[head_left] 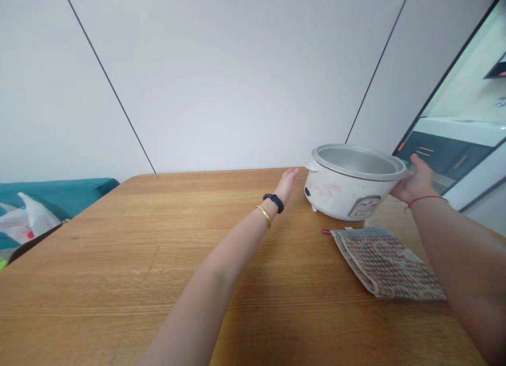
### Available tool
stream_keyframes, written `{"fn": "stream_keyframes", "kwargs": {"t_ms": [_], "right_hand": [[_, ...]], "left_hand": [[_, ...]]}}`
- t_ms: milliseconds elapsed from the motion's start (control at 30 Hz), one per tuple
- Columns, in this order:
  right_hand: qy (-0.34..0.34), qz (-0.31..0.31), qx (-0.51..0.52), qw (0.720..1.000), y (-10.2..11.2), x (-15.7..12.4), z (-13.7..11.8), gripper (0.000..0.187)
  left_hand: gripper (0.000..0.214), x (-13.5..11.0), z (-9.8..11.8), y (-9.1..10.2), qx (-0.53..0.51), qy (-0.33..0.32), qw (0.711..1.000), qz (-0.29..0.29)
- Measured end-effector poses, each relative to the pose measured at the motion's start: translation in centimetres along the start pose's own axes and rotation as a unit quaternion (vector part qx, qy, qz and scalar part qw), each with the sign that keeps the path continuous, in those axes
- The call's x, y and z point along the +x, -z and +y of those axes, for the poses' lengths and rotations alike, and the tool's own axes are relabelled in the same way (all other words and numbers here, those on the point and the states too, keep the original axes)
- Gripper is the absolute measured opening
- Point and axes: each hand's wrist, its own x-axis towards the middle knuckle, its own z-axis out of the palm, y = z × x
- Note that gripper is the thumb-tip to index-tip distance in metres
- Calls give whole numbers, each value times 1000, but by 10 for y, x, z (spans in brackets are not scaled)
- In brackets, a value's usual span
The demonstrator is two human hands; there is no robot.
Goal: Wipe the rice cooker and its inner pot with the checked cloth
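Note:
A white rice cooker (336, 193) without a lid stands at the right of the wooden table, its grey inside showing. On its front are a label panel and faint pinkish marks. My right hand (417, 180) is at the cooker's right side, fingers at the handle under the rim and thumb raised; part of the grip is hidden. My left hand (286, 183), fingers stretched out, hovers just left of the cooker's left handle, apart from it. A folded patterned cloth (389, 263) lies in front of the cooker, beside my right forearm.
The wooden table (130, 260) reaches back to a pale panelled wall (237, 76). Beyond its left edge, a white plastic bag (29, 221) sits against something teal (79, 189). Past an opening at the right are dark cabinets (446, 155) under a white counter.

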Motion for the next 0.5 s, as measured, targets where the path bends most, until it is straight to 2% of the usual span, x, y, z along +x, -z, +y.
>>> {"fn": "stream_keyframes", "kwargs": {"t_ms": [67, 100, 200, 267, 367, 500], "right_hand": [[-24, -114, -35, 993, -3, -4, 2, 42], [-26, -144, -50, 988, -4, -6, 2, 48], [0, -158, -102, 982, -4, -9, 0, 51], [13, -170, -155, 973, -6, -10, -3, 53], [16, -177, -216, 960, -15, -12, -6, 52], [8, -205, -253, 945, -35, -27, -1, 52]], "left_hand": [[52, 22, -2, -23, -57, 13, 998, 1], [54, 29, -2, -33, -85, 14, 996, -2], [54, 38, -1, -54, -159, 7, 987, -14], [51, 37, 0, -59, -197, 4, 980, -16], [43, 27, 3, -53, -234, 3, 972, -9], [35, 8, 17, -19, -254, 0, 967, 3]]}}
